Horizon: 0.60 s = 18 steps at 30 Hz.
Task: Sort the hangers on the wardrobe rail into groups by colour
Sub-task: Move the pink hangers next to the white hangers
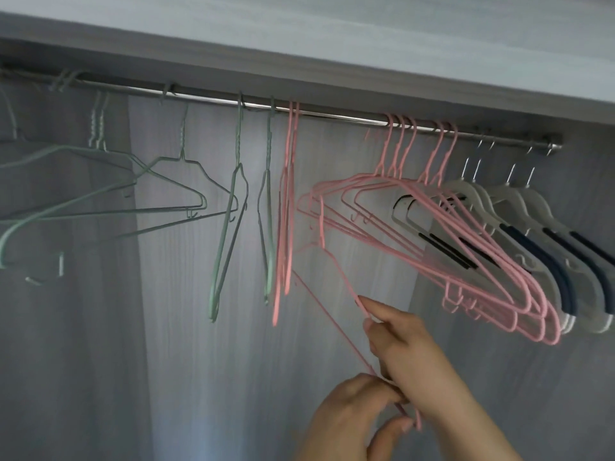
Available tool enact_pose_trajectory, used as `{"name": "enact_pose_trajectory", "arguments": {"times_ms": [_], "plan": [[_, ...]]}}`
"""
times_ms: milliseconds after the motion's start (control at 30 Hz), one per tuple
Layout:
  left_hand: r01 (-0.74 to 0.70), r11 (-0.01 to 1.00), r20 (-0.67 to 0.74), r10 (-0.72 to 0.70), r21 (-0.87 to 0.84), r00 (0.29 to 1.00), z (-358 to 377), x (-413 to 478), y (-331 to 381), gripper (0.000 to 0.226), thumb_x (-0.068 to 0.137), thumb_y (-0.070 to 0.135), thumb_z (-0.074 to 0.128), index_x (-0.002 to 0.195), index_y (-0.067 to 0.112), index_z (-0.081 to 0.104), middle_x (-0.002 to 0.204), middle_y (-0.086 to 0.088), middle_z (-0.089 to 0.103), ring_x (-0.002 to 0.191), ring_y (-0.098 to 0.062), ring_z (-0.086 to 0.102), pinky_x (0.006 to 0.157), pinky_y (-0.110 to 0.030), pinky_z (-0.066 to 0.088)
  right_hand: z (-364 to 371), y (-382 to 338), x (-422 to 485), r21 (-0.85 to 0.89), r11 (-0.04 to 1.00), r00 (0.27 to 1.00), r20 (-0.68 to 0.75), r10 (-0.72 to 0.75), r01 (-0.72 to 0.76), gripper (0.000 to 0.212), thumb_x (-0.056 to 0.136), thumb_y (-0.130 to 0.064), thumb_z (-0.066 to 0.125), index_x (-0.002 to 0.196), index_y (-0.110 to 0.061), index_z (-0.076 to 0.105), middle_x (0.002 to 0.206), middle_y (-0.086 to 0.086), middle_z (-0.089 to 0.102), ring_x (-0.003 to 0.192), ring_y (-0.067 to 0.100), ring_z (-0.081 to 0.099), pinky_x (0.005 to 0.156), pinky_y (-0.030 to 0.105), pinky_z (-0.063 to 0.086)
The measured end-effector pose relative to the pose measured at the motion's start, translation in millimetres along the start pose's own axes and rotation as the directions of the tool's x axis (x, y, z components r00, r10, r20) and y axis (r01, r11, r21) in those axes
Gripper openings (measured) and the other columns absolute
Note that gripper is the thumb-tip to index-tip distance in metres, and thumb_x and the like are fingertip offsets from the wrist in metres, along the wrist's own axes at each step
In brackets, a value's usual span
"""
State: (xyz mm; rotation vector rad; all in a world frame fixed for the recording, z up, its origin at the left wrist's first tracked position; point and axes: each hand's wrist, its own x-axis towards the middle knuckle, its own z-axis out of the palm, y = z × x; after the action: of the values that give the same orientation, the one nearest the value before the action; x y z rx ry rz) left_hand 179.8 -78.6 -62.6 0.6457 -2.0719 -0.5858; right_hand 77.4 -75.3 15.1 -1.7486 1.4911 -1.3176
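A steel wardrobe rail (332, 114) runs from upper left to right. Several green hangers (179, 181) hang along its left half. Two pink hangers (286, 207) hang edge-on at the middle, and a bunch of pink hangers (442, 247) hangs further right. Several white hangers (545, 221) with dark grips hang at the right end. Below the rail, one loose pink hanger (332, 271) is off the rail. My right hand (399, 341) pinches its upper wire. My left hand (352, 414) grips its lower corner.
A grey shelf (366, 38) sits close above the rail. The wardrobe's grey back wall (186, 344) lies behind the hangers. A gap on the rail lies between the two middle pink hangers and the pink bunch.
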Motion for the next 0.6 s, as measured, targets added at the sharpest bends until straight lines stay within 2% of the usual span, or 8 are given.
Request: {"name": "enact_pose_trajectory", "arguments": {"times_ms": [100,167,233,300,367,433,533,600], "plan": [[-0.077,0.997,-0.031,0.078,0.029,0.996,-2,3,3,0.036,0.079,0.064,0.043,0.106,0.043,0.051,0.109,0.019,0.061,0.104,0.011,0.05,0.089,0.004,0.03,-16,-10,-7,0.04,0.998,0.999,-0.009,-0.044,0.044,0.058,0.094,-0.002,0.04,0.083,-0.052,0.067,0.041,-0.009,0.031,0.04,0.002,0.025,0.041,0.014,0.024],[-0.124,0.99,-0.07,0.128,0.063,0.989,-4,5,4,0.034,0.082,0.059,0.043,0.111,0.043,0.051,0.111,0.021,0.06,0.104,0.012,0.051,0.09,0.002,0.031,-26,-17,-8,0.079,0.996,0.999,-0.009,-0.048,0.049,0.059,0.093,-0.002,0.04,0.083,-0.053,0.067,0.042,-0.009,0.03,0.043,0.004,0.024,0.042,0.017,0.023],[-0.129,0.991,-0.064,0.131,0.046,0.989,-6,7,6,0.04,0.083,0.056,0.045,0.121,0.047,0.044,0.125,0.025,0.051,0.115,0.013,0.043,0.097,-0.002,0.029,-33,-26,-5,0.123,0.992,0.999,-0.026,-0.039,0.041,0.055,0.093,-0.002,0.04,0.083,-0.047,0.07,0.042,-0.009,0.03,0.043,0.004,0.024,0.042,0.018,0.024],[-0.115,0.993,-0.048,0.115,0.011,0.992,-8,8,11,0.05,0.081,0.061,0.042,0.129,0.056,0.028,0.137,0.034,0.034,0.126,0.015,0.03,0.103,-0.003,0.021,-37,-35,2,0.161,0.986,0.997,-0.067,-0.032,0.042,0.048,0.093,-0.001,0.039,0.088,-0.035,0.072,0.04,-0.011,0.031,0.039,0.003,0.024,0.038,0.017,0.024],[-0.083,0.997,-0.028,0.083,-0.007,0.996,-10,8,16,0.058,0.078,0.065,0.042,0.125,0.069,0.009,0.14,0.044,0.011,0.13,0.019,0.015,0.104,0.001,0.012,-39,-44,12,0.193,0.98,0.991,-0.127,-0.031,0.055,0.04,0.094,-0.002,0.038,0.103,-0.028,0.068,0.039,-0.011,0.031,0.037,0.002,0.024,0.037,0.015,0.025],[-0.054,0.999,-0.017,0.054,-0.008,0.998,-12,7,22,0.064,0.076,0.057,0.045,0.117,0.076,-0.001,0.138,0.048,-0.005,0.129,0.022,0.007,0.101,0.004,0.007,-38,-51,22,0.269,0.96,0.984,-0.178,-0.026,0.074,0.037,0.095,-0.003,0.038,0.118,-0.021,0.061,0.04,-0.01,0.03,0.037,0.002,0.023,0.036,0.014,0.024],[-0.046,0.999,-0.022,0.047,0.012,0.999,-14,4,24,0.067,0.076,0.054,0.043,0.117,0.076,-0.006,0.137,0.048,-0.01,0.129,0.022,0.005,0.101,0.004,0.006,-31,-54,39,0.366,0.929,0.98,-0.197,0.019,0.056,0.036,0.095,-0.003,0.038,0.125,-0.013,0.055,0.039,-0.011,0.03,0.034,0.001,0.022,0.033,0.013,0.023],[-0.047,0.999,-0.056,0.047,-0.002,0.997,-15,2,22,0.065,0.078,0.06,0.043,0.121,0.072,-0.004,0.138,0.046,-0.005,0.13,0.021,0.008,0.101,0.004,0.007,-23,-51,53,0.386,0.921,0.974,-0.224,0.043,0.049,0.036,0.094,-0.001,0.036,0.123,-0.012,0.055,0.044,-0.008,0.031,0.034,0.002,0.022,0.032,0.013,0.022]]}}
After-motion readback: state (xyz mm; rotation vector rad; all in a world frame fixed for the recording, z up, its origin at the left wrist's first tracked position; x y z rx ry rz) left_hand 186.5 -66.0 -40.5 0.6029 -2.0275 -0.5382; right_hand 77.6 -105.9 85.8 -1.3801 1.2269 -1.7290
